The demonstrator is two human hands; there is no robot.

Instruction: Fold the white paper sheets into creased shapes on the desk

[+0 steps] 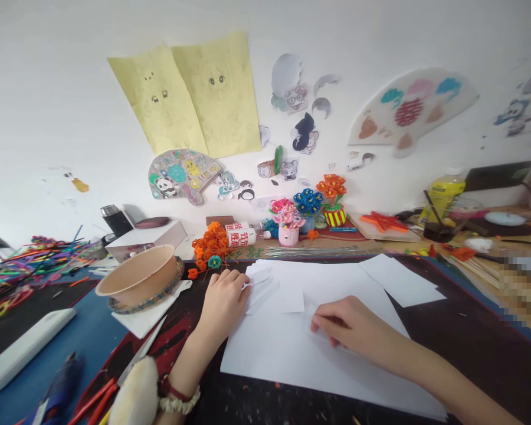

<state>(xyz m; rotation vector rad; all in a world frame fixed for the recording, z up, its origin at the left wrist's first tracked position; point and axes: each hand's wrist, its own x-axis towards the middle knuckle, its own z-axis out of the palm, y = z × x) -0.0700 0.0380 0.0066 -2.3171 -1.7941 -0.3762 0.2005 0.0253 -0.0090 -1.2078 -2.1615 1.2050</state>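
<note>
A stack of large white paper sheets lies on the dark mat, with small cut white paper pieces on its upper left part. My left hand rests at the stack's left edge, fingers curled and thumb against a small paper piece. Above the middle of the sheets is my right hand, thumb and fingers pinched together. A faint pale edge shows by its fingertips, but whether it is a held piece cannot be made out. More white sheets lie at the upper right.
Left of my arm are a beige round bowl, scissors with red handles, a blue glue gun and a white case. Orange pipe-cleaner flowers, flower pots and a yellow bottle stand along the wall.
</note>
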